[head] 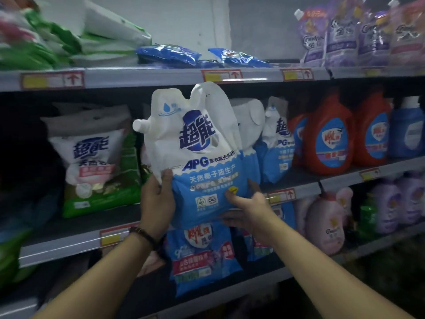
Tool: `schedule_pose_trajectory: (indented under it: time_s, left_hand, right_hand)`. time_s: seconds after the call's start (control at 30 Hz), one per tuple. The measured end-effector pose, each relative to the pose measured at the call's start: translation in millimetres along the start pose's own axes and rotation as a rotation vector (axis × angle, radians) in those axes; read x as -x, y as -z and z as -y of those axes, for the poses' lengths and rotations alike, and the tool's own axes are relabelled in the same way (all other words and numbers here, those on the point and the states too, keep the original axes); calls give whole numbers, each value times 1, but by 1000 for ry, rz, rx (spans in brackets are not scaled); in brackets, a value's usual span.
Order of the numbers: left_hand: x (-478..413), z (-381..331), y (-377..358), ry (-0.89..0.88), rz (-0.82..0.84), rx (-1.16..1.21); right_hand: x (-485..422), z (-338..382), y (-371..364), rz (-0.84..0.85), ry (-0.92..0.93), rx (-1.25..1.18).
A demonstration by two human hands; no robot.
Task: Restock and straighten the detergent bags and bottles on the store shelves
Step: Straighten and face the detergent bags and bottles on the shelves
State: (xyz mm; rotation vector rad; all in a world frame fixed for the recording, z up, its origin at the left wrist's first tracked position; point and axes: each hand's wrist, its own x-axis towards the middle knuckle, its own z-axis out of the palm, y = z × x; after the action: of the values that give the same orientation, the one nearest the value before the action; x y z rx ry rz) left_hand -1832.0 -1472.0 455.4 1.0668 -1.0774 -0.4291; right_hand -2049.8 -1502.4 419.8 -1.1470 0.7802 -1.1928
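Spouted bag (pixel 202 162): blue and white detergent bag with a white capped spout at its upper left, held upright with its print facing the camera. It is the landmark for every place below.
Left hand (pixel 156 199): grasps the spouted bag's lower left edge, thumb on the front and fingers out of sight behind. A dark bracelet (pixel 145 236) is on the wrist.
Right hand (pixel 248 210): grasps the spouted bag's lower right corner, thumb pressed on the front and fingers curled under the bottom.
Middle shelf (pixel 69 246): directly behind the spouted bag. The bag's bottom overlaps the shelf's front rail, and I cannot tell whether the two touch.
Matching bag (pixel 276 146): just right of the spouted bag and further back, standing upright.
Red bottles (pixel 328 137): right of the spouted bag, beyond the matching bag, side by side.
Blue bottle (pixel 407 132): far right of the spouted bag, past the red bottles.
Green and white bag (pixel 96 162): left of the spouted bag, standing, set well back.
Top shelf (pixel 138 77): above the spouted bag, whose top reaches its rail.
Flat blue bags (pixel 167 54): above the spouted bag, lying down.
Purple pouches (pixel 345 35): above and right of the spouted bag, upright and blurred.
Lower blue bag (pixel 202 256): directly below the spouted bag.
Pink bottle (pixel 326 224): below and right of the spouted bag.
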Motion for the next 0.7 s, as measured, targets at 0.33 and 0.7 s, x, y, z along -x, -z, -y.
schedule_pose_trajectory:
  time_s: [0.33,0.7]
  left_hand:
    - [-33,3,98,-78,-184,-93]
    - [-71,32,91,-121,-183,-411]
  right_hand:
    - [-2,-4,-108,231,-289,12]
    - [-35,-28,-131,35,-250,319]
